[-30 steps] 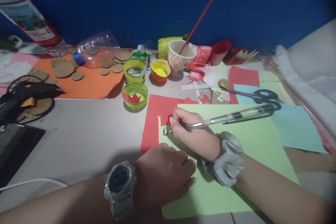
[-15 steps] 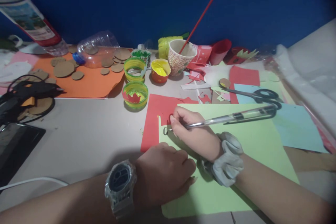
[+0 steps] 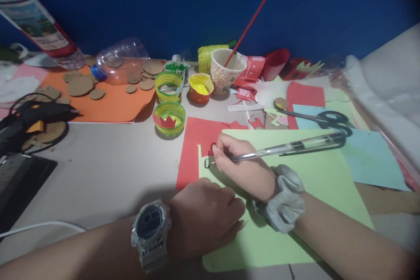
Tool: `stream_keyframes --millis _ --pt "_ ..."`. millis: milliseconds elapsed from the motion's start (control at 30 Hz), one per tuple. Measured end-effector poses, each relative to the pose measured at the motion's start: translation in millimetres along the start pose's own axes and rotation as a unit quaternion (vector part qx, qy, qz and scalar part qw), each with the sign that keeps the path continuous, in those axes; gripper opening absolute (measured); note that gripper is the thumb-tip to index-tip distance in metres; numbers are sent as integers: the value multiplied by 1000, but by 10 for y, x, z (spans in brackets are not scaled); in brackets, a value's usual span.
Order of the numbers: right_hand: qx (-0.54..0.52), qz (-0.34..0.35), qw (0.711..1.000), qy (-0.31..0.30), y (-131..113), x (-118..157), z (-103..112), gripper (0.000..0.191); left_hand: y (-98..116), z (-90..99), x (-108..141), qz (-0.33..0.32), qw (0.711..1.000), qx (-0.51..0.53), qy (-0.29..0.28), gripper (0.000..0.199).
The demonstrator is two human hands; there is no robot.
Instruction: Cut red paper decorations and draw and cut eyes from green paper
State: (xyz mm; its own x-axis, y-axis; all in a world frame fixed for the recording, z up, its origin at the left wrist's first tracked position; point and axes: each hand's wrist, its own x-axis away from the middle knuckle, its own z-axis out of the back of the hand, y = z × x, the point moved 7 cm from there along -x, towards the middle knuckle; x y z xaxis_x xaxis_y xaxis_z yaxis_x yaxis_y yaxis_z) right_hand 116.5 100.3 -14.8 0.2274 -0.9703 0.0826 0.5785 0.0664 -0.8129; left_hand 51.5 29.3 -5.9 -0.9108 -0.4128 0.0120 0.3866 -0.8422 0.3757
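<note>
A pen [image 3: 272, 150] is pinched in my right hand [image 3: 243, 164], its tip touching the light green paper [image 3: 315, 210] beside a small dark drawn outline [image 3: 207, 163]. My left hand [image 3: 206, 218] rests closed on the lower left part of that paper, fingers curled under, with nothing visible in it. Red paper [image 3: 187, 162] lies partly beneath the green sheet at its left edge.
Behind the paper stand a patterned cup [image 3: 226, 74] holding a red stick, an orange bowl [image 3: 201, 92] and two green-yellow rings [image 3: 169, 119]. Scissors [image 3: 328, 121] lie at right. A glue gun [image 3: 36, 116], cardboard discs [image 3: 79, 86] and bottles [image 3: 121, 59] are at left.
</note>
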Motion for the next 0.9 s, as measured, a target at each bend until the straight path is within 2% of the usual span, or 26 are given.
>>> stream_keyframes --millis 333,667,767,900 --pt "-34 -5 999 6 35 15 11 24 14 -17 12 -4 1000 10 -2 18" --pt "4 3 1000 -1 23 3 0 24 3 -16 -7 -4 1000 11 -8 18" --pt "5 0 1000 14 27 1 23 23 1 -23 -2 -1 1000 11 -14 18" --pt "4 4 1000 -2 17 -5 0 24 4 -33 -3 -2 1000 15 -12 18"
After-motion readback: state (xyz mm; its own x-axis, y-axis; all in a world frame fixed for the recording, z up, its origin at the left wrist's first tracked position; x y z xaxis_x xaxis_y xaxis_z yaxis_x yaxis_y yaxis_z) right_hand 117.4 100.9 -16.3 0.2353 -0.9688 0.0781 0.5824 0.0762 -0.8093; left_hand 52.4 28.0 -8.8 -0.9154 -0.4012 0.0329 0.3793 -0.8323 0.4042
